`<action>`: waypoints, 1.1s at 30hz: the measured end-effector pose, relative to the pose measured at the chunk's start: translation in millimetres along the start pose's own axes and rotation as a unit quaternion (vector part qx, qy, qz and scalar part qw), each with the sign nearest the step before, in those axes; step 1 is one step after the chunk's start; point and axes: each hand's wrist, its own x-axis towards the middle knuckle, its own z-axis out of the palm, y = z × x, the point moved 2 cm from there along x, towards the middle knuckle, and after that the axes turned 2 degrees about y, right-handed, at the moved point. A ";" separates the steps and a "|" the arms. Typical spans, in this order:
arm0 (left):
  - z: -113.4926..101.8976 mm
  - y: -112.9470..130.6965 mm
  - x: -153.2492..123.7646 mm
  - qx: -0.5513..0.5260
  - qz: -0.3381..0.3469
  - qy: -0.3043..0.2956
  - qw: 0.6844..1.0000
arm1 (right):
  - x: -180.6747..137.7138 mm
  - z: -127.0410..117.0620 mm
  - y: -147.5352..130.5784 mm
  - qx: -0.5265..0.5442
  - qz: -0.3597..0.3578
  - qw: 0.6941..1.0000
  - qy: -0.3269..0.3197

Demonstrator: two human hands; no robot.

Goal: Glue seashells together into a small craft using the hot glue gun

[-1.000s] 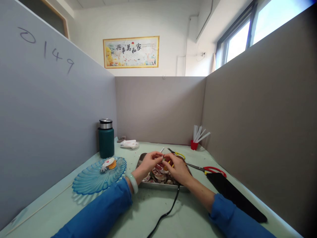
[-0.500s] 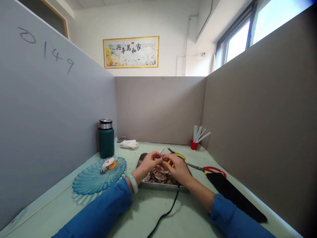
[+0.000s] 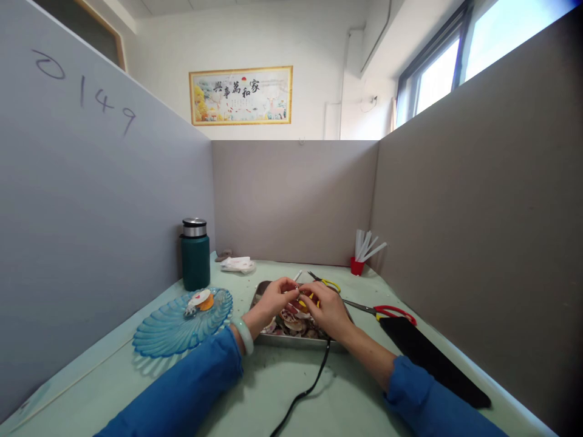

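Above a metal tray (image 3: pixel 291 343) of seashells (image 3: pixel 296 325), my left hand (image 3: pixel 279 297) and my right hand (image 3: pixel 325 306) meet fingertip to fingertip. Both are closed in a pinch around something small and pale, too small to name. Part of a yellow thing shows under my right fingers, mostly hidden. A thin white stick (image 3: pixel 298 275) shows just beyond my fingertips. From the tray's near edge a black cord (image 3: pixel 307 391) runs toward me.
Left stand a blue scalloped glass plate (image 3: pixel 168 331) bearing small items and a green bottle (image 3: pixel 195 261). Yellow-handled pliers (image 3: pixel 331 283), red-handled scissors (image 3: pixel 394 312) and a black flat piece (image 3: pixel 432 361) lie right. A red cup (image 3: pixel 357 267) holds white sticks. Partitions enclose the table.
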 end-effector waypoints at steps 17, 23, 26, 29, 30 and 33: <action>3.4 6.2 -2.2 -0.016 -0.004 0.002 1.000 | 0.9 -0.2 0.1 -0.003 0.004 1.000 0.008; 4.9 7.0 -3.5 -0.018 -0.012 0.000 1.000 | 0.9 0.7 1.6 0.001 0.000 1.000 0.012; 4.7 7.1 -3.8 -0.019 -0.002 -0.004 1.000 | 0.9 0.8 2.1 -0.002 -0.001 1.000 0.012; 3.6 5.5 -2.8 -0.018 0.004 -0.010 1.000 | 0.9 0.6 1.8 -0.008 0.002 1.000 0.011; 3.2 4.9 -2.3 -0.015 0.004 -0.011 1.000 | 0.9 0.6 1.5 -0.009 0.003 1.000 0.010; 2.0 3.8 -1.3 -0.002 0.007 -0.008 1.000 | 0.6 0.3 0.1 -0.008 0.001 1.000 0.003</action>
